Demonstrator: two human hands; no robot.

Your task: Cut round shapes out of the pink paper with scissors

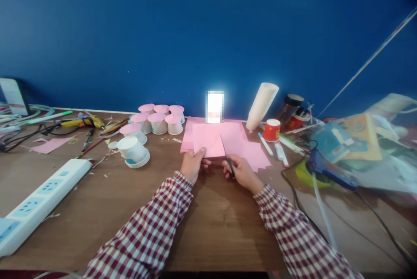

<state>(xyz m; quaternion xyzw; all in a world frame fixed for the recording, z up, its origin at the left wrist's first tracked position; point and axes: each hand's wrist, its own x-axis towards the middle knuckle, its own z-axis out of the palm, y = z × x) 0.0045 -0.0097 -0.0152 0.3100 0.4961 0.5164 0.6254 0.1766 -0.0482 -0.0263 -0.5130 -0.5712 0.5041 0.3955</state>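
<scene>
My left hand pinches the lower left corner of a pink sheet of paper, thumb on top. A faint curved outline shows on the sheet. In my right hand is a pair of scissors, its dark handle around my fingers and its blades at the sheet's right edge. Behind lies a stack of pink paper, with a loose pink piece at its right. Whether the blades are apart I cannot make out.
At left stand several paper cups with pink discs, a white cup and a power strip. A yellow glue gun lies behind. Rightward are a tall cup stack, red cup, markers and a blue glue gun.
</scene>
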